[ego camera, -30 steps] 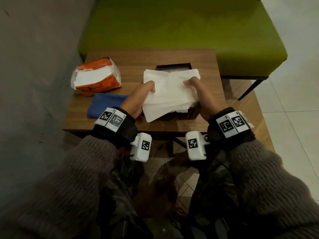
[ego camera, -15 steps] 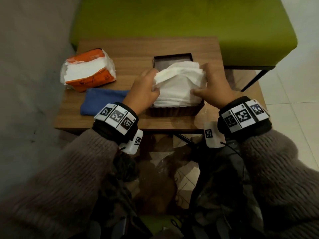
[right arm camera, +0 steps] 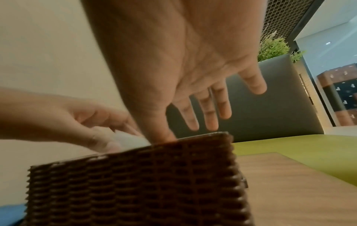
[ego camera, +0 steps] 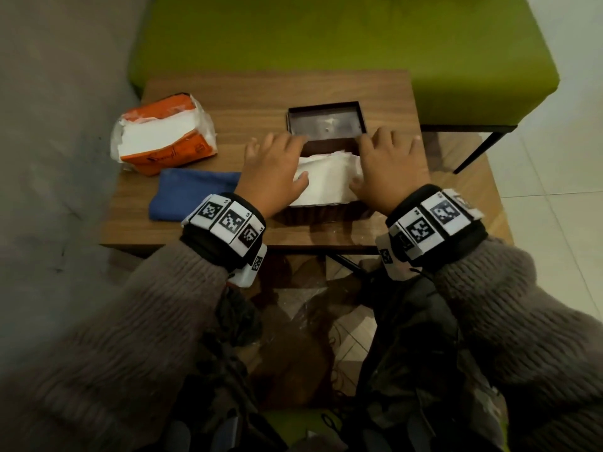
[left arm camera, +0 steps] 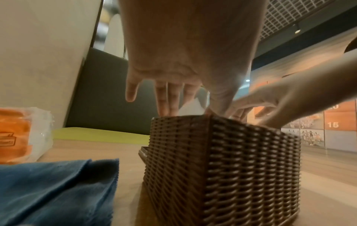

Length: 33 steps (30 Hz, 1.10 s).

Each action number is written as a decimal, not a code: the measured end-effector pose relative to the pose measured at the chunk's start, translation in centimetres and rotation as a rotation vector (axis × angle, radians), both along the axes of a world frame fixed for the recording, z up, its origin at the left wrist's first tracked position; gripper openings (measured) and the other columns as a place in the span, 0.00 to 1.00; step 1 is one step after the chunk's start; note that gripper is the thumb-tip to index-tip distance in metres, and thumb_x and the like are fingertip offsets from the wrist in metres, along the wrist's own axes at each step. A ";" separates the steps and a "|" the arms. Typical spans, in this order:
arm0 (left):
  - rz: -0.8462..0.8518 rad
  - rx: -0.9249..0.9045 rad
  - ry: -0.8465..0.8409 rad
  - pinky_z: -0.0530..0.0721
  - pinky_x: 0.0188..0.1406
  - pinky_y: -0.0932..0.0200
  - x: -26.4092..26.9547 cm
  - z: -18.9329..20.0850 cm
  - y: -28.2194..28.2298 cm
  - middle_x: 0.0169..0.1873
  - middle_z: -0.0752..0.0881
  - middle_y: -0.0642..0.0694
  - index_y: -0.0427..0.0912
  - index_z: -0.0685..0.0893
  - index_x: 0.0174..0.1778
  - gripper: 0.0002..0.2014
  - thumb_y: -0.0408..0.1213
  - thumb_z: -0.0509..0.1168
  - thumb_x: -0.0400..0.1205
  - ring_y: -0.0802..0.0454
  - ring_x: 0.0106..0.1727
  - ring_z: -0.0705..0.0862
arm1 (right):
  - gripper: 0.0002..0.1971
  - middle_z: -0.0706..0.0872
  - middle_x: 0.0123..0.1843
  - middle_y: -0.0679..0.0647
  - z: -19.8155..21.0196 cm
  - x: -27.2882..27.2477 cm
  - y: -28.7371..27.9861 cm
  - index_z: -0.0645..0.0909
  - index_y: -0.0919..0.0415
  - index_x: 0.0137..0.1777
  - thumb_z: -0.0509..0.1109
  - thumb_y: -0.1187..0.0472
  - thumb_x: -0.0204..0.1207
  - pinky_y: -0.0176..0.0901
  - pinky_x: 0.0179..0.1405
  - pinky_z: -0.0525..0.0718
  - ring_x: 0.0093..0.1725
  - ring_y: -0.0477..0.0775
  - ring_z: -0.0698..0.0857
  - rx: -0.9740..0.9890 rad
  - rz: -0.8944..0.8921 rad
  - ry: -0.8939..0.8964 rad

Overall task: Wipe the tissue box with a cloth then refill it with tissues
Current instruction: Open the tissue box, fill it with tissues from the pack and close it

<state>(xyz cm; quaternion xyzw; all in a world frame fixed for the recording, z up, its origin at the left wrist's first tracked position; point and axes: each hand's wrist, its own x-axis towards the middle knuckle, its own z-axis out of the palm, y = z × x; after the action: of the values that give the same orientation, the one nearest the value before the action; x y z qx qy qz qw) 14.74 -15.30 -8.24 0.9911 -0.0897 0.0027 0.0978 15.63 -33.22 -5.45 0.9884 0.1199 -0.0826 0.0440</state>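
The woven tissue box (ego camera: 321, 212) sits near the front edge of the small wooden table (ego camera: 248, 93), right of centre, with its lid (ego camera: 326, 123) lying upturned just behind it; the stack of white tissues (ego camera: 326, 181) already rests in the box mouth, its top still standing a little above the rim. Our left hand (ego camera: 272, 171) lies flat on the left side of the stack and our right hand (ego camera: 388, 164) on the right side, both spread with straight fingers, apart from each other and gripping nothing; the wrist views show the thumbs dipping inside the woven wall while the other fingers reach past the far rim.

We judge the step to be seating the tissues; to do it well we press evenly on both sides so the stack goes down level, tuck the corners inside the wall with the thumbs, and keep the push gentle so the light box does not slide or tip; the top sheet should stay loose enough to feed through the lid.

The folded blue cloth (ego camera: 192, 194) lies just left of the box; the torn orange tissue pack (ego camera: 163, 138) sits further left and back; a green bench (ego camera: 326, 44) stands beyond the table.
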 end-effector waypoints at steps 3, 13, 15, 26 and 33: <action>-0.040 -0.071 -0.134 0.62 0.67 0.46 -1.6 0.2 0.3 0.61 0.80 0.47 0.48 0.77 0.64 0.17 0.46 0.61 0.80 0.45 0.67 0.72 | 0.26 0.73 0.70 0.64 -0.3 -0.7 0.2 0.71 0.61 0.72 0.65 0.50 0.77 0.59 0.66 0.72 0.68 0.67 0.72 0.266 0.041 -0.070; 0.032 -0.327 -0.079 0.64 0.71 0.42 -1.6 -0.1 2.3 0.58 0.84 0.44 0.45 0.84 0.60 0.23 0.46 0.46 0.83 0.46 0.68 0.75 | 0.46 0.59 0.84 0.54 -1.6 -0.4 2.0 0.58 0.40 0.81 0.57 0.21 0.64 0.62 0.79 0.61 0.83 0.59 0.58 0.160 0.132 0.509; 0.199 -0.477 -0.205 0.77 0.57 0.44 -0.3 0.7 5.5 0.50 0.86 0.38 0.39 0.84 0.55 0.18 0.41 0.51 0.81 0.41 0.55 0.81 | 0.49 0.63 0.82 0.54 -2.0 -0.3 2.4 0.61 0.37 0.79 0.61 0.19 0.57 0.61 0.76 0.66 0.80 0.60 0.63 0.097 0.163 0.593; 0.432 -0.198 0.136 0.76 0.59 0.51 4.6 -2.1 19.6 0.56 0.84 0.33 0.35 0.81 0.61 0.19 0.30 0.73 0.73 0.36 0.57 0.82 | 0.34 0.70 0.76 0.53 -3.7 -0.4 2.8 0.69 0.36 0.76 0.65 0.29 0.70 0.53 0.61 0.75 0.72 0.59 0.74 0.049 0.174 0.488; 0.289 0.053 0.178 0.77 0.60 0.47 5.2 -2.5 19.3 0.58 0.84 0.35 0.37 0.80 0.63 0.22 0.31 0.73 0.72 0.36 0.60 0.80 | 0.31 0.69 0.78 0.52 -3.7 -0.4 3.0 0.69 0.36 0.75 0.63 0.31 0.73 0.54 0.67 0.77 0.73 0.58 0.75 0.073 0.158 0.505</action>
<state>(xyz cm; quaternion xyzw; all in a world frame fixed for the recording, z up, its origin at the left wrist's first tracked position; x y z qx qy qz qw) 19.96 3.99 -10.79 0.9923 0.0627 -0.0735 0.0780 15.22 -30.27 -9.19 0.9250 0.2066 -0.3185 -0.0166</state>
